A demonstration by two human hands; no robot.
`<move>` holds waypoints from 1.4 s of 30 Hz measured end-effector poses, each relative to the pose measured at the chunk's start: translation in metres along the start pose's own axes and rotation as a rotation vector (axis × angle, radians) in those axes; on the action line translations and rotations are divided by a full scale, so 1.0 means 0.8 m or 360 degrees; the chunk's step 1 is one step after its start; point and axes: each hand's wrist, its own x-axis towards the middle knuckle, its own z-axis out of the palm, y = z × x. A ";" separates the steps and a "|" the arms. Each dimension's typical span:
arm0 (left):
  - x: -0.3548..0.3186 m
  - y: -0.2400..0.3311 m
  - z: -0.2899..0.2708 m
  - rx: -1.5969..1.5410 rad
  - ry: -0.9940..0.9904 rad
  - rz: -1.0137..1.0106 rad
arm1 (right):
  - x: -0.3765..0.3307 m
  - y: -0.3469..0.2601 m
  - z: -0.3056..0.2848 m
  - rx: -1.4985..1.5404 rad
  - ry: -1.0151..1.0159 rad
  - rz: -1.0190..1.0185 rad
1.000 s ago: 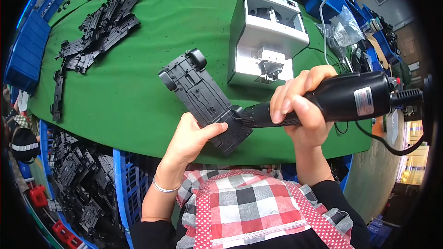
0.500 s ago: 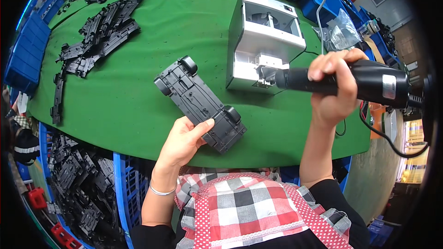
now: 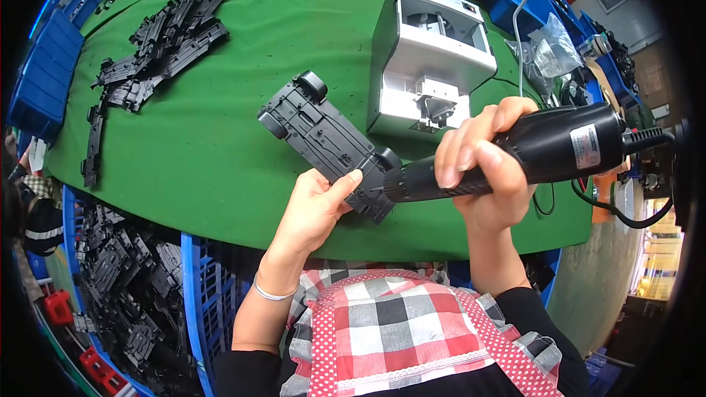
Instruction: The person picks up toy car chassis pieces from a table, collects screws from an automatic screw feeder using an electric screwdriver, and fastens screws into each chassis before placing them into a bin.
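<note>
My left hand point(image 3: 315, 209) grips the near end of a black plastic toy car chassis point(image 3: 320, 140), thumb on top, wheels along its sides. The chassis slants from upper left to lower right above the green cloth. My right hand point(image 3: 493, 169) is wrapped round a black corded electric screwdriver point(image 3: 566, 145), held almost level. The screwdriver's nose reaches the near right end of the chassis, beside the wheel there; whether its tip touches cannot be made out. Just beyond the screwdriver stands a silver screw feeder machine point(image 3: 441, 59) with a small metal outlet at its front.
Several loose black chassis point(image 3: 158, 48) lie heaped at the left on the green cloth point(image 3: 213, 169). Below the table's left edge, a blue crate point(image 3: 193, 309) holds more. Blue bins point(image 3: 44, 81) stand far left. A clear plastic bag point(image 3: 551, 51) and a grey cable point(image 3: 523, 11) are at the right.
The screwdriver has come away from the feeder's outlet, moving left and nearer to the chassis end. My left hand and the chassis have shifted slightly right and away from me.
</note>
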 end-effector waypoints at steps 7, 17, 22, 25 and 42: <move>-0.001 0.000 0.012 0.0002 0.0011 0.0013 | -0.012 0.009 0.006 -0.0075 -0.0087 0.0037; -0.017 -0.009 0.022 0.0320 -0.0007 0.0292 | 0.030 -0.019 -0.027 -0.0187 -0.0282 0.0252; -0.014 -0.008 0.026 0.1198 -0.0584 0.0438 | 0.049 -0.018 -0.038 -0.0790 -0.0391 0.0730; -0.007 0.025 0.035 0.1609 -0.1031 0.0240 | 0.035 -0.015 -0.055 -0.0756 -0.0153 0.0949; 0.069 0.264 -0.145 0.1907 0.1203 0.1566 | -0.175 -0.248 -0.344 -0.1396 0.1304 0.0997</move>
